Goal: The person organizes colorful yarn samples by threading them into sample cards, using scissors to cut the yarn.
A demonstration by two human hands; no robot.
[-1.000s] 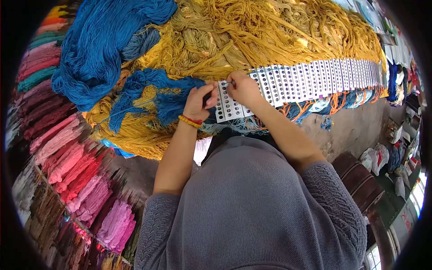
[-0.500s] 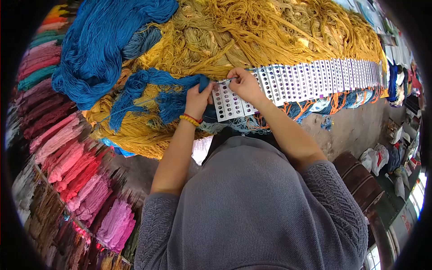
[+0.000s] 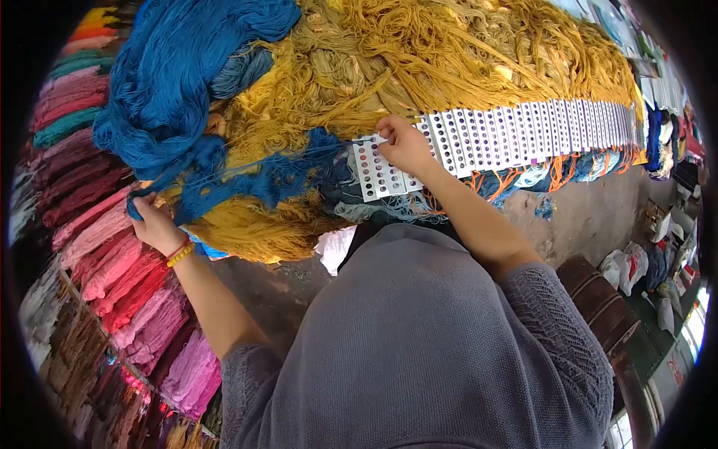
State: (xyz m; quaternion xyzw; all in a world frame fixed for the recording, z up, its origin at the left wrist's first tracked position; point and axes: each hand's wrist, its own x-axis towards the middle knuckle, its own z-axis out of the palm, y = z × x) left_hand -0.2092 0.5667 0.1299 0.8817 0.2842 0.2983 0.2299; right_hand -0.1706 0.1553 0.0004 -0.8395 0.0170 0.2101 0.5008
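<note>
The left hand (image 3: 155, 223) is seen at the left of the frame, arm stretched out, fingers closed on the end of a bunch of blue yarn (image 3: 247, 176); a red and yellow bracelet (image 3: 178, 251) is worn at its wrist. The bunch is drawn out in a long strand from that hand toward the centre of the frame, across a mound of yellow yarn (image 3: 254, 224), and ends close to the perforated card (image 3: 378, 173). The right hand (image 3: 404, 144) is placed at the centre, just above middle height, resting on the upper edge of that white card, fingers curled and pinched together at the card's top; whether a thread is held between them cannot be told. The card is dotted with rows of dark holes and lies at the left end of a long row of like cards (image 3: 523, 131) that is laid out toward the upper right of the frame. Loose blue and orange thread ends (image 3: 516, 179) are seen hanging below the row. A large heap of blue yarn (image 3: 176, 71) is piled at the upper left, and tangled mustard and olive yarn (image 3: 449, 52) fills the top of the frame. Skeins of pink and red yarn (image 3: 123, 288) are ranged along the lower left. The person's grey knitted garment (image 3: 419, 352) fills the lower centre.
</note>
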